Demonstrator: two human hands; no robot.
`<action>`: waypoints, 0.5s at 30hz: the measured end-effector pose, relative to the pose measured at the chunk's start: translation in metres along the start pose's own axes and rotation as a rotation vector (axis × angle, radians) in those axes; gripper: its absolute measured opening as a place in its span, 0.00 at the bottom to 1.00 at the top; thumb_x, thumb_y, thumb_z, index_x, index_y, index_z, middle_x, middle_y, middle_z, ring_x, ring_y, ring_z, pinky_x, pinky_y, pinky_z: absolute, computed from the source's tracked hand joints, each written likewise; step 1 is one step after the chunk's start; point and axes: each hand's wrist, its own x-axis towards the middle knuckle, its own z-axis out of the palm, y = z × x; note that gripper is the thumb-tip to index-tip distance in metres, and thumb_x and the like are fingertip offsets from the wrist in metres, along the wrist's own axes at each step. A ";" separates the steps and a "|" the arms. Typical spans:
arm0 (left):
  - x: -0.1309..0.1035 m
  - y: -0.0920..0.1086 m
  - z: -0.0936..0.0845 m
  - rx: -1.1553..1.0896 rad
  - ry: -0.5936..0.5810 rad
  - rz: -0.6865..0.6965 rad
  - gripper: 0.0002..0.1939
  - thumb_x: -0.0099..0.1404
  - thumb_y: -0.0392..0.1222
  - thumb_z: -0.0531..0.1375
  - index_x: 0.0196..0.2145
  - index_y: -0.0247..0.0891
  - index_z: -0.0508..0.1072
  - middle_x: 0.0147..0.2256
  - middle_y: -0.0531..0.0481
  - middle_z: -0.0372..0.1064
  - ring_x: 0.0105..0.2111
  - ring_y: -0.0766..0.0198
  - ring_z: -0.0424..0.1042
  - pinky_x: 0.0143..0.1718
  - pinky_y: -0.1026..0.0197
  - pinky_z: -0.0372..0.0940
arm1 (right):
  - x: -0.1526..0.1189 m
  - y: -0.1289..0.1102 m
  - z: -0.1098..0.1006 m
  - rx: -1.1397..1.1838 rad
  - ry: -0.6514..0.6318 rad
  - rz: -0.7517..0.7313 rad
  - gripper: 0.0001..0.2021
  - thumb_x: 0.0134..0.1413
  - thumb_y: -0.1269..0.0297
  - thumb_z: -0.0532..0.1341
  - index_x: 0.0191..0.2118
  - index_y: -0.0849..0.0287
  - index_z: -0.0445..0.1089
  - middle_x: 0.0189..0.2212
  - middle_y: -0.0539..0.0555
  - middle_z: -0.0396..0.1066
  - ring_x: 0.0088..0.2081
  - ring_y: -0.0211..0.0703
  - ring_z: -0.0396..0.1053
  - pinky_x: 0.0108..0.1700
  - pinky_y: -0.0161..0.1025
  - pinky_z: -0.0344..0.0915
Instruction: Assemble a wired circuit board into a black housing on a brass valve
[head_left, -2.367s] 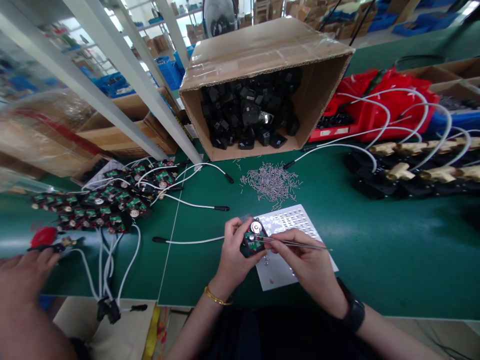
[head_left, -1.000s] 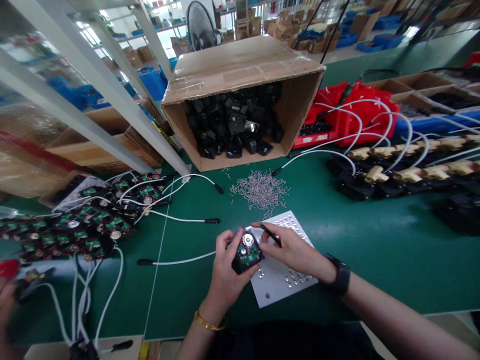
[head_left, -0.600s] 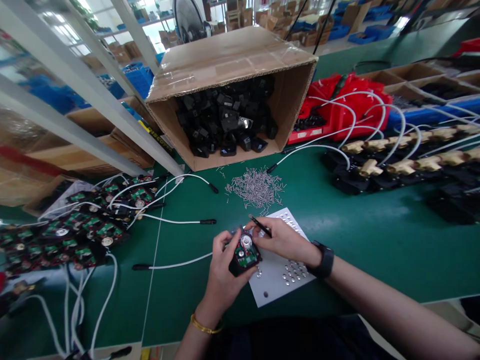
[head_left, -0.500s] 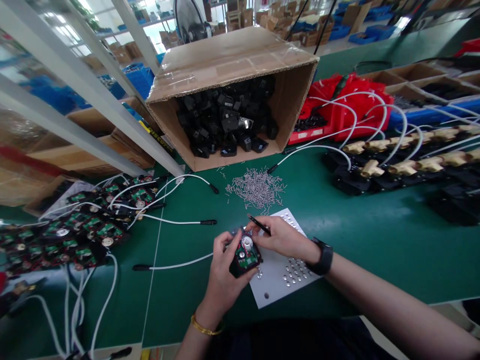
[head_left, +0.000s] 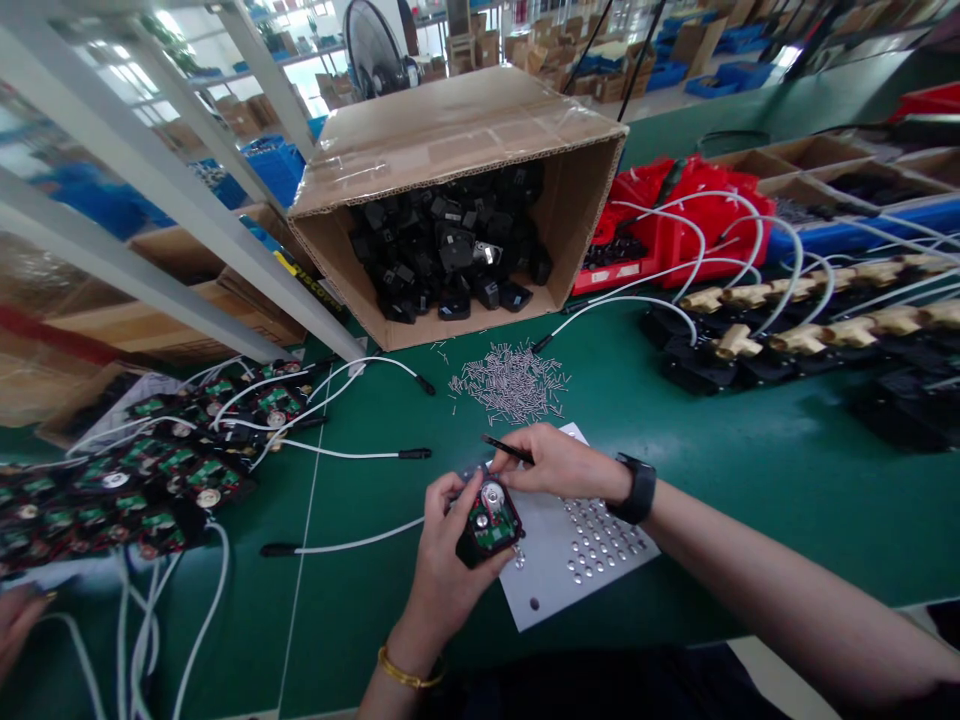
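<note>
My left hand (head_left: pixel 454 545) is wrapped round an open black housing (head_left: pixel 466 548) with a white cable trailing to the left. Inside the housing show a green circuit board (head_left: pixel 498 527), red wires and a round metal disc (head_left: pixel 493 496). My right hand (head_left: pixel 551 462) grips a slim black tool (head_left: pixel 508 450), possibly tweezers, that points up and left. Its fingertips press at the housing's upper edge; what they touch there is hidden. Under both hands lies a white board (head_left: pixel 536 585) bearing rows of small shiny metal discs (head_left: pixel 600 540).
A heap of small metal pins (head_left: pixel 514 383) lies beyond my hands, before a cardboard box (head_left: pixel 465 125) of black housings. Wired circuit assemblies (head_left: pixel 187 470) crowd the left, where another person's hand (head_left: pixel 19 625) shows. Brass-fitted black units (head_left: pixel 739 345) and red bins (head_left: pixel 622 275) stand right.
The view has tilted slightly. My right hand has shifted a little left along the housing's top edge, its tool lying flatter. Another person's hand has come into view at the left edge.
</note>
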 end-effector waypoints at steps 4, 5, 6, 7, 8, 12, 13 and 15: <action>0.000 -0.002 0.001 -0.010 0.003 0.008 0.37 0.54 0.39 0.64 0.59 0.45 0.55 0.50 0.44 0.51 0.51 0.55 0.59 0.53 0.49 0.59 | 0.001 -0.003 -0.002 -0.048 -0.026 -0.004 0.07 0.45 0.73 0.59 0.33 0.63 0.72 0.26 0.50 0.70 0.26 0.35 0.64 0.27 0.30 0.57; 0.000 -0.002 0.001 -0.012 0.003 0.011 0.37 0.54 0.40 0.64 0.59 0.45 0.55 0.50 0.44 0.51 0.51 0.55 0.59 0.53 0.49 0.59 | 0.002 -0.004 -0.002 -0.081 -0.022 -0.020 0.06 0.45 0.73 0.59 0.33 0.63 0.71 0.26 0.50 0.69 0.27 0.34 0.64 0.28 0.30 0.57; -0.001 -0.002 0.001 -0.014 0.004 0.015 0.36 0.54 0.40 0.64 0.58 0.45 0.55 0.50 0.44 0.51 0.51 0.55 0.59 0.53 0.49 0.60 | 0.002 -0.005 -0.001 -0.121 -0.017 -0.042 0.05 0.45 0.73 0.59 0.32 0.63 0.70 0.26 0.49 0.69 0.27 0.34 0.64 0.28 0.30 0.56; -0.001 -0.002 0.001 -0.014 0.008 0.021 0.36 0.54 0.40 0.64 0.58 0.44 0.55 0.50 0.43 0.51 0.51 0.55 0.59 0.53 0.49 0.60 | 0.002 -0.005 -0.001 -0.165 -0.011 -0.066 0.04 0.45 0.72 0.59 0.31 0.63 0.69 0.26 0.49 0.68 0.27 0.34 0.63 0.27 0.30 0.55; -0.002 -0.003 0.001 -0.012 0.008 0.023 0.36 0.54 0.39 0.64 0.58 0.44 0.56 0.50 0.43 0.51 0.52 0.54 0.59 0.53 0.49 0.60 | 0.003 -0.006 -0.001 -0.207 -0.011 -0.087 0.03 0.46 0.72 0.58 0.30 0.62 0.67 0.25 0.49 0.67 0.26 0.34 0.62 0.27 0.29 0.54; -0.003 -0.006 0.004 0.004 0.015 0.018 0.33 0.53 0.37 0.63 0.56 0.43 0.60 0.51 0.42 0.54 0.51 0.53 0.61 0.52 0.48 0.61 | 0.004 -0.004 0.000 -0.331 -0.049 -0.148 0.00 0.46 0.71 0.57 0.27 0.60 0.63 0.22 0.46 0.63 0.23 0.32 0.59 0.25 0.29 0.51; -0.002 -0.007 0.005 0.001 0.032 0.013 0.32 0.53 0.37 0.63 0.55 0.43 0.61 0.50 0.42 0.55 0.51 0.52 0.61 0.52 0.48 0.61 | 0.004 -0.003 0.000 -0.354 -0.051 -0.165 0.01 0.45 0.71 0.57 0.27 0.60 0.63 0.21 0.46 0.62 0.23 0.32 0.59 0.25 0.29 0.51; 0.002 -0.004 0.005 -0.021 0.078 -0.001 0.31 0.51 0.37 0.63 0.53 0.41 0.64 0.48 0.42 0.58 0.50 0.50 0.63 0.52 0.47 0.62 | 0.002 -0.002 -0.001 -0.397 -0.030 -0.199 0.01 0.45 0.70 0.57 0.27 0.59 0.62 0.22 0.46 0.63 0.23 0.32 0.60 0.25 0.29 0.52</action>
